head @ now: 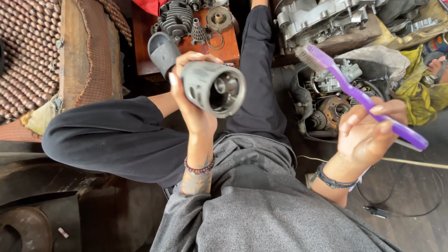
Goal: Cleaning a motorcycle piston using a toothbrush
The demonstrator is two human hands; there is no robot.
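Now the left hand [193, 105] is clamped round a grey metal cylinder [214, 86], open bore tilted toward the eyes so its inside shows. Over right, the right hand [368, 133] pinches a purple toothbrush [359, 95], bristles up, well apart from it.

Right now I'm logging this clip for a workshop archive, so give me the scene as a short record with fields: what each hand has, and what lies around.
left hand: left hand grips a grey metal cylinder, open end toward the camera
right hand: right hand holds a purple toothbrush, bristles up, apart from the cylinder
posture: seated, legs in dark trousers
ahead: engine parts on a wooden board
right side: engine casing, yellow rag
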